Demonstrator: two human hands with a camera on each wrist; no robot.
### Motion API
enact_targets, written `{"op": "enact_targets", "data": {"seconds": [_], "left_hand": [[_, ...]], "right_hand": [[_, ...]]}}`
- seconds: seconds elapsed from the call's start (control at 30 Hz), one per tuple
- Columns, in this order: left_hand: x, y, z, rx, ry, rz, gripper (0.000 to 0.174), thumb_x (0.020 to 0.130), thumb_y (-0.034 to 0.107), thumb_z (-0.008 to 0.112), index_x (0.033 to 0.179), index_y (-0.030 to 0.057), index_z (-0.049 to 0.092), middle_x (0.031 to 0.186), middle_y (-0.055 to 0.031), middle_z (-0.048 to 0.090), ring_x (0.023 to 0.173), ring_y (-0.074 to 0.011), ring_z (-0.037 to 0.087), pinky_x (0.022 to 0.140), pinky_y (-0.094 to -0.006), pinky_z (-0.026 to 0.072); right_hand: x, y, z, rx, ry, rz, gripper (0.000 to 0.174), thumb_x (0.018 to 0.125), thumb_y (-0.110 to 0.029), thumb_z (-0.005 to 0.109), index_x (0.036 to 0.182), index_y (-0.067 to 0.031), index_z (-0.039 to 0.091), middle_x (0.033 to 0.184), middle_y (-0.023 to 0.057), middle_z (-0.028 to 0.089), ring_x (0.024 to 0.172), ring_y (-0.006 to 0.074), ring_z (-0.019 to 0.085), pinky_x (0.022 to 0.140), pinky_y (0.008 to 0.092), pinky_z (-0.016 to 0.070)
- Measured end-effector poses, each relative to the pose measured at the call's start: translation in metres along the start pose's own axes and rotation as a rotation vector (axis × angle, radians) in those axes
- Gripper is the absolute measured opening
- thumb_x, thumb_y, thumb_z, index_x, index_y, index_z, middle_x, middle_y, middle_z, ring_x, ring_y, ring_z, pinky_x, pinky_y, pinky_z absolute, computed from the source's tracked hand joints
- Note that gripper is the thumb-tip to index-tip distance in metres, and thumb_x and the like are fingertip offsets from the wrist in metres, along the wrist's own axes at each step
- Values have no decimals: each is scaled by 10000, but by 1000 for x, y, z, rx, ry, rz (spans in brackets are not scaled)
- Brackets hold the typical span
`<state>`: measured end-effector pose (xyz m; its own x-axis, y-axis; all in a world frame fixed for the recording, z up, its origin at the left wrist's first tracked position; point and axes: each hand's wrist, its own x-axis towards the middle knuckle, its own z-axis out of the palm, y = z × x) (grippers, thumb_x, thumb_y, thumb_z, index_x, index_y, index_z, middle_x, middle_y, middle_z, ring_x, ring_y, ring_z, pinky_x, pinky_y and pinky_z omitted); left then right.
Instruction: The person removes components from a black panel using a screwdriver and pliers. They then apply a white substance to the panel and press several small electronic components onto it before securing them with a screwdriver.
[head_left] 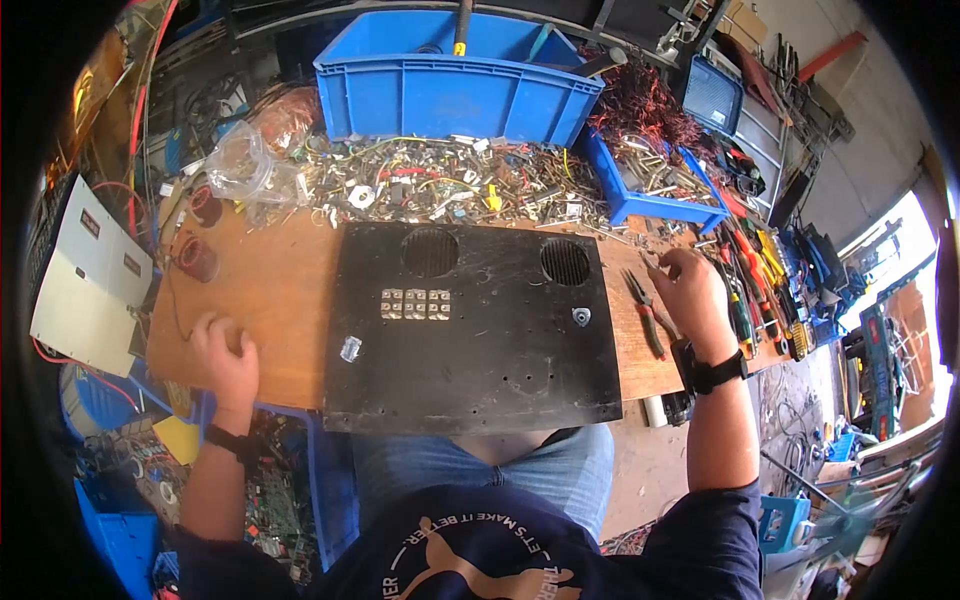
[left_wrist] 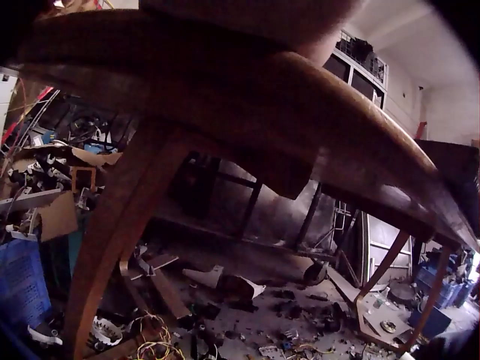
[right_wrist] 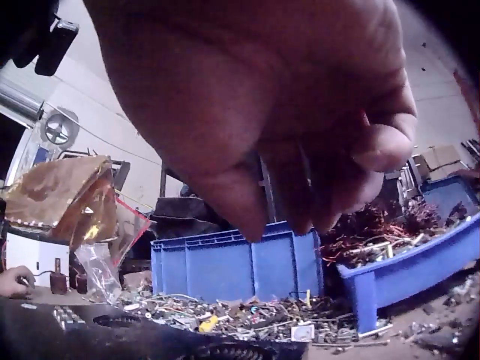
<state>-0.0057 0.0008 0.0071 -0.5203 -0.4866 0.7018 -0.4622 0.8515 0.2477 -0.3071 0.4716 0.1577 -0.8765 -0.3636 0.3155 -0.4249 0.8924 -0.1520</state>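
Note:
A black metal panel (head_left: pixel 480 350) with two round grilled openings lies on the wooden table in front of me. A block of metal terminals (head_left: pixel 416 305) sits on it. To the panel's left my left hand (head_left: pixel 228 360) rests on the table with loosely bent fingers, holding nothing. My right hand (head_left: pixel 695 295) is over the table right of the panel, thumb and fingers bent downward; I cannot tell whether a tiny thing is between the fingertips. Just below and left of it lie red-handled pliers (head_left: pixel 650 318). In the right wrist view the right hand (right_wrist: pixel 300 135) covers the upper middle.
Behind the panel spreads a heap of small metal scraps (head_left: pixel 440 180), with a large blue bin (head_left: pixel 460 100) at its back. A smaller blue tray (head_left: pixel 665 207) and several hand tools (head_left: pixel 755 265) are at the right. Two dark red cylinders (head_left: pixel 195 257) stand at the left.

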Motion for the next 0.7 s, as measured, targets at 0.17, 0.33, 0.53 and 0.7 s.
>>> {"op": "enact_targets", "data": {"seconds": [0.17, 0.33, 0.53, 0.7], "left_hand": [[1, -2, 0, -3, 5, 2, 296, 691, 49, 656, 973, 30, 568, 1154, -194, 520, 1095, -395, 465, 946, -474, 368], [2, 2, 0, -13, 2, -7, 291, 682, 41, 656, 957, 29, 565, 1148, -194, 519, 1085, -397, 467, 944, -475, 368], [2, 2, -2, -20, -2, -21, 297, 687, 39, 659, 961, 22, 544, 1163, -203, 504, 1095, -400, 456, 952, -477, 365], [0, 2, -1, -30, 10, -12, 299, 692, 45, 663, 964, 18, 541, 1173, -206, 499, 1097, -403, 456, 953, -475, 369]], "right_hand": [[15, -28, 3, 74, -5, -93, 223, 766, -240, 703, 885, -53, 678, 849, 155, 664, 807, 339, 642, 729, 413, 512], [25, -38, 25, 113, -127, -123, 232, 773, -268, 691, 882, -63, 685, 884, 169, 671, 843, 351, 645, 758, 431, 512], [38, -71, 21, 82, -110, -188, 212, 782, -257, 673, 873, -67, 690, 887, 170, 672, 846, 366, 644, 764, 444, 510], [34, -64, 23, 126, -76, -172, 220, 778, -258, 683, 864, -55, 686, 878, 182, 671, 837, 354, 647, 753, 436, 512]]}}
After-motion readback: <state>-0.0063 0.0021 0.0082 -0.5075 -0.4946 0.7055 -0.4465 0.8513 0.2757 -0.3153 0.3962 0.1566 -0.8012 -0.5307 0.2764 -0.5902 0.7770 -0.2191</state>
